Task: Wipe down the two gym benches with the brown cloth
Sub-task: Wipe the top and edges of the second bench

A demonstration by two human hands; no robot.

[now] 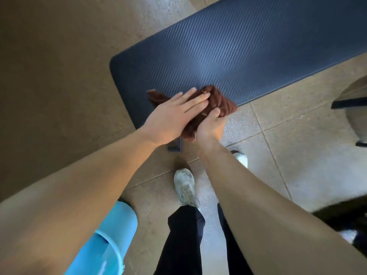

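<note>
The brown cloth (220,98) lay bunched at the near long edge of the dark blue bench (238,52), close to its rounded corner, with part of the fabric hanging off the pad. The left hand (174,114) was laid flat on top of it, fingers straight and pressing down, gripping nothing. The right hand (210,126) met the cloth at the pad edge, thumb and fingers curled round the overhanging fold. The principal risk, as judged, was poor coverage: the cloth was wadded rather than spread, so each stroke would contact only a narrow strip of the ribbed surface, and most of the pad stretched away beyond it. Whether that length had been wiped could not be told. The second risk was position: with the work right at the edge, an outward push could carry the cloth off the pad onto the tiled floor (297,155) and soil it. Thirdly, the flat palm offered no hold, and should the right hand release, the cloth could slide from under it. A light blue object (111,235) sat low beside the person's left leg and could be knocked during a step along the bench. A second bench could not be identified.
</note>
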